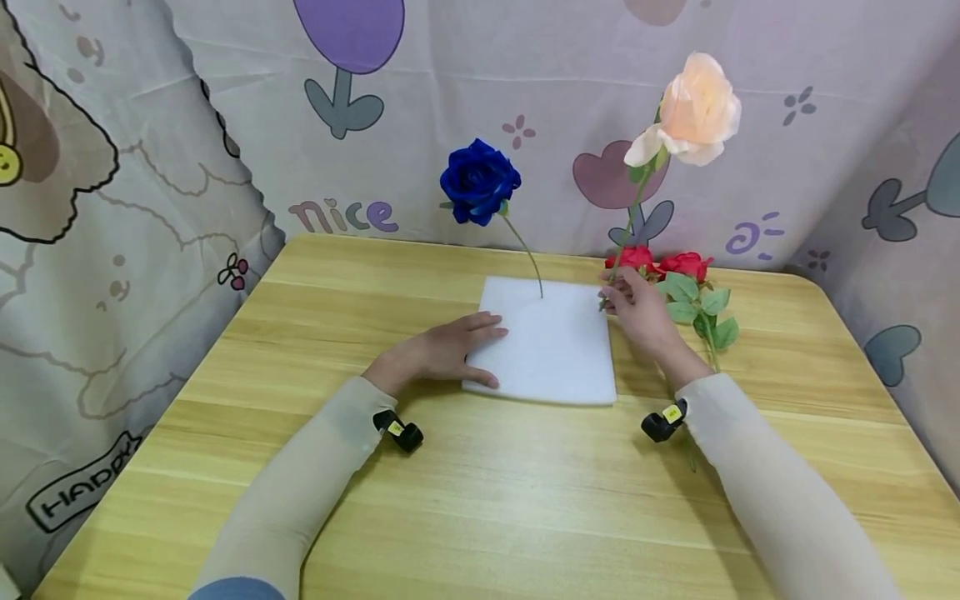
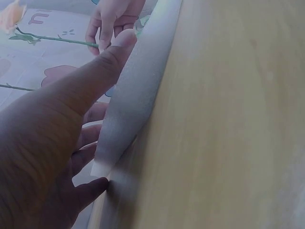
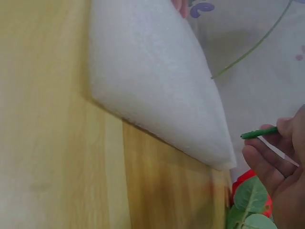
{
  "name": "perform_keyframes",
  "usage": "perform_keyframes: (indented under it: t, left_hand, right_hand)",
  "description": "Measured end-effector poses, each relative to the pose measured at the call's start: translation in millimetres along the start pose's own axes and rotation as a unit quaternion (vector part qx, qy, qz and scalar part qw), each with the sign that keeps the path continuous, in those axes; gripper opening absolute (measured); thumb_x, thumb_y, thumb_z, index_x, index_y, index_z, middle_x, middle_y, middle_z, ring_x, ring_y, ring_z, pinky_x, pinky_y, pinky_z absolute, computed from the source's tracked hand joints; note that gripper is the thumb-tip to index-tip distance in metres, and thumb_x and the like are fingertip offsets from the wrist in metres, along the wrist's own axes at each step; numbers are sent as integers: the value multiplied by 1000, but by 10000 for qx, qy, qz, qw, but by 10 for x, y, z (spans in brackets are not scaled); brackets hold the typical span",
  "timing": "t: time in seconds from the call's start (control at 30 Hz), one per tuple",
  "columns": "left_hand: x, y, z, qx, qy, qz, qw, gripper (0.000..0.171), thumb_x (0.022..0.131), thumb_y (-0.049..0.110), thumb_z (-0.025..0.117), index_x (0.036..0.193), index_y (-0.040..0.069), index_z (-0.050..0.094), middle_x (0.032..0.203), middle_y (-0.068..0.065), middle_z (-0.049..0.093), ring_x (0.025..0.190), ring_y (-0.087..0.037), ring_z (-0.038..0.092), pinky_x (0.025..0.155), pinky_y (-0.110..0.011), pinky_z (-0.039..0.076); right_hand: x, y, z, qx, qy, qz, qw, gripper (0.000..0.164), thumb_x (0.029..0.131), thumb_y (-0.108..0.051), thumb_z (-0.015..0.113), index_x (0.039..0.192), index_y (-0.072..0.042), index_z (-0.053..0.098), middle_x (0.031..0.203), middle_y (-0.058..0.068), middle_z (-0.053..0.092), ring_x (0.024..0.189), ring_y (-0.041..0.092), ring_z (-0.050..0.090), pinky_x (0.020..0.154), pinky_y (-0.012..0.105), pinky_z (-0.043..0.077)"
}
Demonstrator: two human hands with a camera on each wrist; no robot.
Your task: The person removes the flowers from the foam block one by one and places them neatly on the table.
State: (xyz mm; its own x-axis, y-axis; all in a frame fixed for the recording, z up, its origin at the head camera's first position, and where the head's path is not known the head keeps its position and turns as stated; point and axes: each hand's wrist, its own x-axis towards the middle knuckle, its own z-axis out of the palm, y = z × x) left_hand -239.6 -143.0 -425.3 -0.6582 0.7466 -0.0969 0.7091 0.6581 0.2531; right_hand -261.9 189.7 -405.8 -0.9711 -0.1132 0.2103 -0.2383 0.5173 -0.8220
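Right hand (image 1: 647,318) pinches the peach rose (image 1: 699,112) by its lower stem; bloom up high, cut end (image 3: 257,133) poking past the fingertips, clear of the white foam block (image 1: 551,350), near its far right corner. Left hand (image 1: 453,346) grips nothing, fingers spread and resting on the block's left side; left wrist view is dim, can't tell how hard it presses. Blue rose (image 1: 480,183) stands in the block near the back edge, stem bowed, head leaning left. Red roses (image 1: 686,267) lie on the wooden table (image 1: 487,500), beside the right hand.
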Motion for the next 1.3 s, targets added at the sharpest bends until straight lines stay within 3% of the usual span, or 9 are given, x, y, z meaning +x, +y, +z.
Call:
perform_keyframes:
  t: [0.1,0.33,0.43,0.6,0.73,0.93,1.3]
  left_hand:
    - [7,3,-2,2,-14,-5,10000,93,84,70,58,153,12,34,160,-8,22,147,-26,17,118,-38,20]
    - [16,8,1,-6,-23,-49,10000,94,83,71,58,153,13,34,161,-7,21,147,-25,16,118,-37,20]
    - [15,10,0,-37,-26,-41,10000,94,83,71,58,153,13,34,161,-8,21,148,-25,16,118,-37,19]
    - [17,11,-1,-35,-15,-19,10000,94,84,70,59,153,12,34,161,-8,21,147,-25,16,118,-37,19]
    - [18,8,0,2,9,-30,10000,93,84,69,59,153,12,33,161,-8,22,147,-25,16,118,-37,20]
    - [16,10,8,-25,8,-66,10000,93,84,68,60,153,12,34,161,-8,22,147,-25,16,118,-37,20]
    - [18,-1,23,-61,-8,-125,9999,92,84,67,60,154,14,33,161,-6,21,148,-25,15,118,-37,19]
  right_hand:
    - [-47,-18,-54,-132,215,-115,9996,23,102,-9,52,121,4,57,102,22,65,90,33,65,77,39,57]
    - [-171,-50,-153,-445,470,-80,9979,23,102,-14,54,115,2,62,99,18,67,89,26,63,71,17,49]
    - [-239,-69,-196,-630,679,-109,9956,23,101,-17,55,114,0,64,97,15,68,87,21,63,69,14,47]
    - [-360,-122,-302,-754,914,-91,9929,25,100,-22,57,114,-3,65,99,14,67,85,8,61,68,13,47]
    - [-431,-135,-386,-652,976,-172,9929,33,100,-19,58,126,0,59,103,18,66,85,-1,58,70,9,47]
    - [-534,-39,-490,-193,873,-435,9950,36,98,-4,59,133,1,54,97,23,65,73,9,65,67,13,53]
    - [-841,130,-689,-487,1014,-537,9922,32,96,-3,62,127,1,62,90,19,68,72,3,64,63,12,51]
